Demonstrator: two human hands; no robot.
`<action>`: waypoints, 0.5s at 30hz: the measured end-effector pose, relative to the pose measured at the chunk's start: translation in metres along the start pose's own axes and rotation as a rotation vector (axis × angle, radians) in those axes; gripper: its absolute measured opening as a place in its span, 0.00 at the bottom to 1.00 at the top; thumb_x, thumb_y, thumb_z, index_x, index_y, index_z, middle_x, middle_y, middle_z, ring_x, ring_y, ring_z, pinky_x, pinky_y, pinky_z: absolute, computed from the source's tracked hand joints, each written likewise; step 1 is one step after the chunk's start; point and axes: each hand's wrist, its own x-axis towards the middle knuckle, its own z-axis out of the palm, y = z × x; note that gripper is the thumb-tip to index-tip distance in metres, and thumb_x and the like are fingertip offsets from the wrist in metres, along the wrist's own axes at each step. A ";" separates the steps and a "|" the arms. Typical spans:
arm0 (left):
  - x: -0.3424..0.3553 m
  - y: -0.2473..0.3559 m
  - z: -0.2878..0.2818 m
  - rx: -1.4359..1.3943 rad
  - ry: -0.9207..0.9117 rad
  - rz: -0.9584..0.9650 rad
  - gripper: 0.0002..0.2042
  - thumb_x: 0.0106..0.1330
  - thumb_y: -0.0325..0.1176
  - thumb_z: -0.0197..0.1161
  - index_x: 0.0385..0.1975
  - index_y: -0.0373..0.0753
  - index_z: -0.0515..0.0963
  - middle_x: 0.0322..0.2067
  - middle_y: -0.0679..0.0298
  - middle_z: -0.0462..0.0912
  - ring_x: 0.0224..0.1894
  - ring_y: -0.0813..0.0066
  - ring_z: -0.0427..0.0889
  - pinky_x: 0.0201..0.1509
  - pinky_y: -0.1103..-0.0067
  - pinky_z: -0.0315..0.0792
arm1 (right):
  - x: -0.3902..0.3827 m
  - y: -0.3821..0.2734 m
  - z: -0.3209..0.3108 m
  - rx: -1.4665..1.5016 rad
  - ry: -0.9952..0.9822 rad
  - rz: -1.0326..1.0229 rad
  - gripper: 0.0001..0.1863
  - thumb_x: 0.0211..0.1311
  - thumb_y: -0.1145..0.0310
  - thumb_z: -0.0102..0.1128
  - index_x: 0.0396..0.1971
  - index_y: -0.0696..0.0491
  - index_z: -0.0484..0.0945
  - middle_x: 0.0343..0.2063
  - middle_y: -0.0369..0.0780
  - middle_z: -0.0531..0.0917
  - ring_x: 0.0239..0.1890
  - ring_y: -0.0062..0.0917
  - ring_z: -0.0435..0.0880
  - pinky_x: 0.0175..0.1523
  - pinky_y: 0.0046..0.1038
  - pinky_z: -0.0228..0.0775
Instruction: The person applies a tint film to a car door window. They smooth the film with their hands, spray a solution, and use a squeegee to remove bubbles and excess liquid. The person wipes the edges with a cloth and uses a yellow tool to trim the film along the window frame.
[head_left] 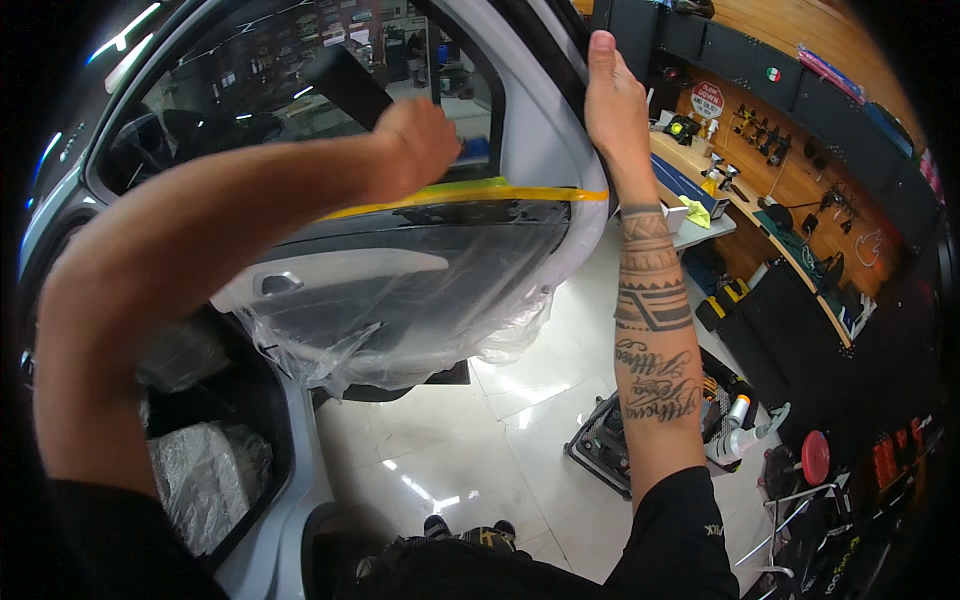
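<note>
My left hand (415, 150) is closed round a squeegee with a thick black handle (350, 88) and a blue blade (474, 150). The blade is at the lower corner of the car door's window (250, 110), just above a strip of yellow masking tape (535, 192). My right hand (615, 105) grips the upright edge of the car door's frame (540, 90), thumb pointing up; its other fingers are hidden behind the frame. Clear plastic sheeting (400, 300) hangs over the inner door panel below the tape.
Plastic covers the seat (210, 480) inside the open doorway at left. A wheeled black cart (600, 440) with a spray bottle (740, 440) stands on the glossy tiled floor (480, 460) beneath my right arm. A wooden workbench (790, 245) with tools runs along the right.
</note>
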 end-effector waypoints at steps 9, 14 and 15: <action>-0.074 0.000 0.017 -0.088 0.302 0.208 0.05 0.57 0.36 0.61 0.23 0.45 0.81 0.22 0.67 0.81 0.29 0.74 0.82 0.33 0.75 0.72 | -0.101 0.005 -0.062 0.215 -0.004 -0.073 0.24 0.68 0.58 0.46 0.55 0.61 0.68 0.50 0.50 0.73 0.54 0.35 0.72 0.59 0.32 0.60; -0.152 0.084 -0.028 -1.250 -0.146 -0.147 0.24 0.64 0.55 0.52 0.30 0.35 0.79 0.19 0.58 0.80 0.21 0.61 0.80 0.27 0.72 0.72 | -0.344 0.043 -0.063 0.857 -0.620 0.716 0.29 0.67 0.48 0.41 0.56 0.58 0.65 0.43 0.42 0.78 0.44 0.28 0.79 0.52 0.30 0.68; -0.158 0.109 -0.010 -1.569 -0.114 -0.196 0.27 0.66 0.56 0.50 0.34 0.33 0.78 0.19 0.57 0.80 0.21 0.57 0.79 0.28 0.72 0.73 | -0.363 0.008 -0.047 1.109 -0.656 0.823 0.35 0.66 0.45 0.43 0.63 0.57 0.55 0.53 0.44 0.72 0.53 0.31 0.74 0.58 0.31 0.64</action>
